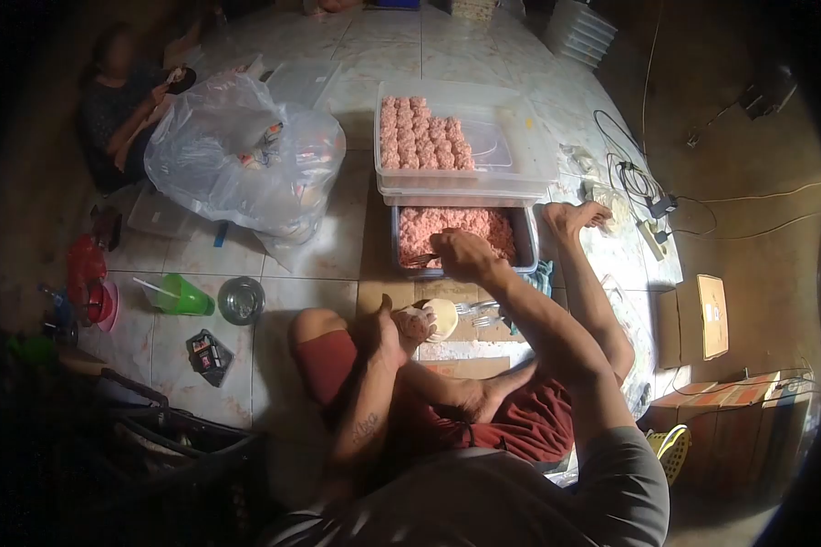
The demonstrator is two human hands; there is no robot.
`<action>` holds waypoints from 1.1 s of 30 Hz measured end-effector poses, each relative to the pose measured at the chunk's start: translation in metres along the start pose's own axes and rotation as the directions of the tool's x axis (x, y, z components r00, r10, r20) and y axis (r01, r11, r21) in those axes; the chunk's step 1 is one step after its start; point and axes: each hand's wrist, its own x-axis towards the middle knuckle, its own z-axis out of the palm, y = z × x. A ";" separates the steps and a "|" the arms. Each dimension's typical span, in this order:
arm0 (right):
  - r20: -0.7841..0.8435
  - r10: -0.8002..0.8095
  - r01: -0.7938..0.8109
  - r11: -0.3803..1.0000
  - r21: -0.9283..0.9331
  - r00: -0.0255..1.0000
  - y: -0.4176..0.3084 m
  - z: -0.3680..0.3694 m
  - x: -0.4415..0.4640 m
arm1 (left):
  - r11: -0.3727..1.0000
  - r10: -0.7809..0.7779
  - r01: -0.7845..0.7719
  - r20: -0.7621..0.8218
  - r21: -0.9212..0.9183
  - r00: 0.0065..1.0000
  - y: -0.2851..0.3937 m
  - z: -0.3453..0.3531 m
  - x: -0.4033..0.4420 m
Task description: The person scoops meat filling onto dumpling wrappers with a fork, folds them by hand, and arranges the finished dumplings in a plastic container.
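Observation:
My right hand (465,253) is closed round a fork (420,260), mostly hidden by the fingers, its end at the near left part of the ground meat (438,221). The pink meat fills a dark-rimmed tub (531,239). My left hand (400,335) holds a pale round dough wrapper (442,319), its fingers under and beside the wrapper; whether there is more than one layer I cannot tell. Several metal forks (485,314) lie just right of the wrapper. Beyond the tub, a clear plastic container (511,137) bears rows of shaped meat portions (421,137).
At left stand a large plastic bag (246,155), a green cup (187,294), a glass bowl (242,301) and a small dark tray (211,357). Another person (123,109) sits far left. Cables and a power strip (652,239) lie at right, near cardboard boxes (711,410).

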 end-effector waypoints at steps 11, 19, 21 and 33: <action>-0.418 -0.284 0.225 0.956 -0.187 0.863 0.028 0.010 0.010 | 0.992 -0.006 -0.022 0.211 0.127 0.977 -0.009 -0.026 0.021; -0.366 -0.257 0.273 0.962 -0.009 0.894 0.040 0.003 0.009 | 0.995 0.024 -0.036 0.133 0.088 0.991 0.002 0.027 -0.020; -0.300 -0.172 0.221 0.965 0.140 0.938 0.014 -0.047 -0.006 | 0.999 0.015 -0.025 0.276 0.030 0.961 0.007 0.031 -0.023; 0.021 0.079 -0.081 0.993 0.085 0.997 -0.044 -0.054 -0.121 | 1.000 0.002 0.000 0.376 -0.005 0.927 0.015 0.079 -0.040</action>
